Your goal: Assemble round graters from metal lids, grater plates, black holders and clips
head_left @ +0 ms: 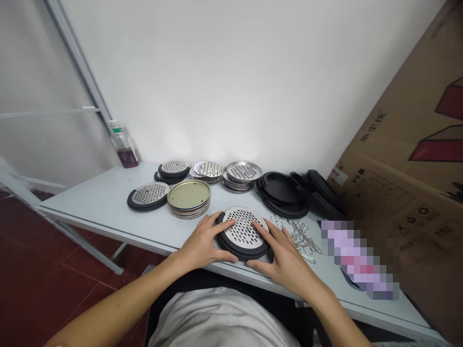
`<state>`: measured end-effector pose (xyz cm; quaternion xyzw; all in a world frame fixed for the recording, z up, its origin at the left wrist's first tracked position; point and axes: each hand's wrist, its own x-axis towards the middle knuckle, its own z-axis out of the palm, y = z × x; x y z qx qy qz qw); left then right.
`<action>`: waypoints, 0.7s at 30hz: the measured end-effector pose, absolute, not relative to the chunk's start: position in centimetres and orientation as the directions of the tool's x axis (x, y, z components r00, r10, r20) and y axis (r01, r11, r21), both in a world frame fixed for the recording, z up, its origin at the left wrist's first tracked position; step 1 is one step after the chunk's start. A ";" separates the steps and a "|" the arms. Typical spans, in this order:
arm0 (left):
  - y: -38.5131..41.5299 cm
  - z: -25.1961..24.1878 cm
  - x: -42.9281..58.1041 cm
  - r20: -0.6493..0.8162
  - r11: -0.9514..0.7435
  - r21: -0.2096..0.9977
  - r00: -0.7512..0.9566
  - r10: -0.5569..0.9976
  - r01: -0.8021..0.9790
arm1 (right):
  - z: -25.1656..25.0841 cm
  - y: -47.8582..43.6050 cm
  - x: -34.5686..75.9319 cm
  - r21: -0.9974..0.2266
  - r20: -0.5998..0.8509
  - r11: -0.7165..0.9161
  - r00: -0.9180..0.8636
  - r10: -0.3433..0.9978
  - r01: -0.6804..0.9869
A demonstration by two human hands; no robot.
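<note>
A round black-rimmed case with a slotted silver metal plate (243,227) lies near the table's front edge. My left hand (204,242) grips its left side, thumb at the front rim and index finger on the metal. From the right, my right hand (284,250) holds it the same way, one fingertip touching the slots. Just behind my left hand stands a stack of round metal trays with a gold-coloured one (189,194) on top. Small wire hooks (302,236) lie loose beside my right hand.
Black-rimmed slotted cases (150,193) sit at the left. Perforated metal discs (210,169) and silver plates (244,171) are stacked at the back. Black round shells (280,188) pile up to the right, near a large cardboard box (408,193). A bottle of dark liquid (126,153) stands in the back left corner.
</note>
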<state>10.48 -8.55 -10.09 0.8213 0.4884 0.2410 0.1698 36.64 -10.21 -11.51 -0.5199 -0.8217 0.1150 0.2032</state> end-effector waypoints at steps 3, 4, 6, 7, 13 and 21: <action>-8.6 -10.2 10.4 0.260 -0.465 0.551 0.386 0.885 0.693 | -11.5 -10.1 36.7 -0.399 0.203 0.433 -0.383 0.901 0.808; -8.6 -10.2 10.4 0.265 -0.463 0.560 0.380 0.886 0.687 | -11.5 -10.1 36.7 -0.400 0.200 0.432 -0.383 0.902 0.808; -8.6 -10.2 10.4 0.266 -0.453 0.580 0.368 0.891 0.677 | -11.6 -10.0 36.7 -0.404 0.199 0.430 -0.382 0.903 0.807; -8.6 -10.1 10.4 0.261 -0.445 0.593 0.363 0.895 0.671 | -11.6 -10.0 36.7 -0.407 0.202 0.432 -0.381 0.902 0.805; -8.8 -9.6 10.4 0.221 -0.392 0.657 0.332 0.917 0.644 | -11.5 -10.1 36.7 -0.435 0.223 0.441 -0.381 0.897 0.785; -9.5 -9.5 11.5 0.247 -0.349 0.710 0.248 0.937 0.611 | -11.5 -10.1 36.9 -0.468 0.219 0.438 -0.380 0.899 0.768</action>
